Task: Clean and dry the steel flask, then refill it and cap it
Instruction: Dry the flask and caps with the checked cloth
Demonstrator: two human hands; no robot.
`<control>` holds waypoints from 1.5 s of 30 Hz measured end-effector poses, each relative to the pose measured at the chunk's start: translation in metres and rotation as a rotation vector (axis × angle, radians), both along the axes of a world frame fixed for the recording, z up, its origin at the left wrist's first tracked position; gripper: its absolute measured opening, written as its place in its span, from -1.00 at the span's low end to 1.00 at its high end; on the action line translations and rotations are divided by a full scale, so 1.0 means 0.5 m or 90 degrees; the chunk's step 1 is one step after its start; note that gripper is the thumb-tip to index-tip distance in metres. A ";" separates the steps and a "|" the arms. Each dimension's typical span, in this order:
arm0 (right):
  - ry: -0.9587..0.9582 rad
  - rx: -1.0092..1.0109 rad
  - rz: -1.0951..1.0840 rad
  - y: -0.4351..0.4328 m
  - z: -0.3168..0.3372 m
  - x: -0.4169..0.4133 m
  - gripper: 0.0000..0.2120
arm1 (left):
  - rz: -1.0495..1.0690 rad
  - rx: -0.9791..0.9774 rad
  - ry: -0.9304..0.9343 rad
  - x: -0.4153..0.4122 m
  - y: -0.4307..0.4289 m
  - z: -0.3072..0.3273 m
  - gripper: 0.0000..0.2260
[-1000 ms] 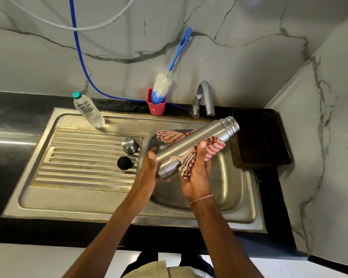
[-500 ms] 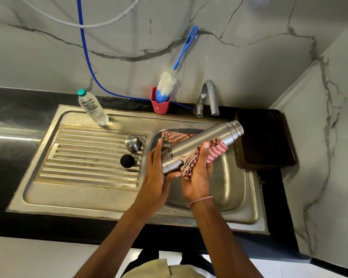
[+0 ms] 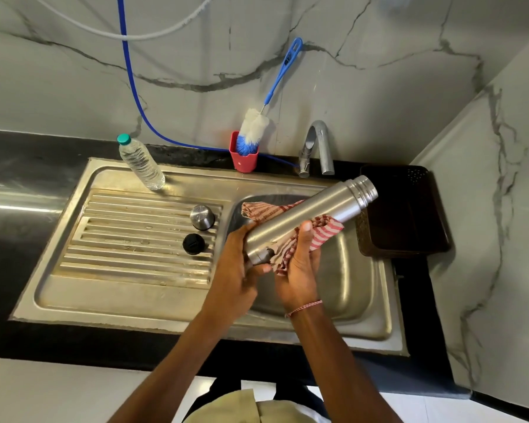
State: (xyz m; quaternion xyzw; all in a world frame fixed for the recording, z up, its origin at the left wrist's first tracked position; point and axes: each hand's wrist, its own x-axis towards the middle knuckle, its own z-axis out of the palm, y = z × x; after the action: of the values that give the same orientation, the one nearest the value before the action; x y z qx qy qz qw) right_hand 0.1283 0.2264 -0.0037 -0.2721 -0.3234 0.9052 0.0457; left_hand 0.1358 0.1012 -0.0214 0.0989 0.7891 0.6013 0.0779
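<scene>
The uncapped steel flask (image 3: 310, 216) lies tilted over the sink basin (image 3: 351, 279), its threaded mouth pointing up and to the right. My left hand (image 3: 237, 267) grips its base end. My right hand (image 3: 300, 261) holds a red-and-white striped cloth (image 3: 324, 232) wrapped under the flask's lower half, thumb on the steel. On the drainboard (image 3: 119, 239) stand the flask's steel cup lid (image 3: 202, 217) and its black stopper (image 3: 193, 243). A clear water bottle (image 3: 141, 164) with a green cap stands at the drainboard's back edge.
A bottle brush (image 3: 254, 129) stands in a red cup (image 3: 244, 158) by the wall. The tap (image 3: 318, 148) curves over the basin's back. A dark brown basket (image 3: 406, 212) sits to the right of the sink. A blue hose (image 3: 129, 74) hangs on the marble wall.
My left hand has shifted its hold round the flask's base, and the flask has turned slightly in the cloth. The view has tilted down a little.
</scene>
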 end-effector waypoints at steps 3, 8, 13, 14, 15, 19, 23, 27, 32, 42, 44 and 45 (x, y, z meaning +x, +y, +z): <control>-0.039 -0.036 0.011 -0.016 -0.003 0.011 -0.13 | 0.065 -0.133 0.204 0.011 0.017 -0.012 -0.32; 0.015 0.006 0.029 0.021 -0.004 0.009 -0.27 | 0.011 0.178 -0.034 0.006 -0.015 -0.007 -0.03; 0.076 0.008 0.159 0.056 -0.015 0.018 -0.32 | 0.077 0.401 -0.508 -0.097 -0.065 0.052 -0.02; 0.070 -0.016 0.192 0.061 -0.018 0.022 -0.27 | 0.038 0.417 -0.594 -0.115 -0.064 0.065 -0.08; 0.061 -0.043 0.233 0.060 -0.019 0.025 -0.25 | -0.006 0.425 -0.646 -0.128 -0.063 0.074 -0.12; 0.033 -0.022 0.319 0.049 -0.016 0.035 -0.11 | -0.067 0.253 -0.574 -0.153 -0.055 0.078 -0.56; 0.035 0.021 0.331 0.050 -0.017 0.046 -0.14 | 0.054 -0.222 -0.047 -0.168 -0.050 0.086 -0.69; 0.023 0.106 0.343 0.036 -0.024 0.056 -0.14 | 0.080 -0.401 0.181 -0.166 -0.023 0.084 -0.56; 0.004 0.149 0.339 0.036 -0.020 0.054 -0.10 | 0.190 -0.468 0.163 -0.151 -0.020 0.080 -0.33; -0.023 0.165 0.371 0.053 -0.010 0.053 -0.01 | 0.115 -0.499 0.298 -0.123 -0.058 0.063 -0.55; -0.010 0.176 0.385 0.056 -0.009 0.050 -0.05 | 0.125 -0.494 0.240 -0.120 -0.060 0.067 -0.54; 0.002 0.190 0.397 0.061 -0.008 0.048 -0.14 | 0.136 -0.491 0.214 -0.120 -0.062 0.067 -0.53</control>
State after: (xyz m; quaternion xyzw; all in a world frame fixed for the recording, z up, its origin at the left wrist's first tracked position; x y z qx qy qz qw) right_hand 0.1524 0.2570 -0.0075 -0.1492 -0.5196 0.8188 -0.1932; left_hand 0.0758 0.0699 0.0121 0.0767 0.9634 0.2430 -0.0829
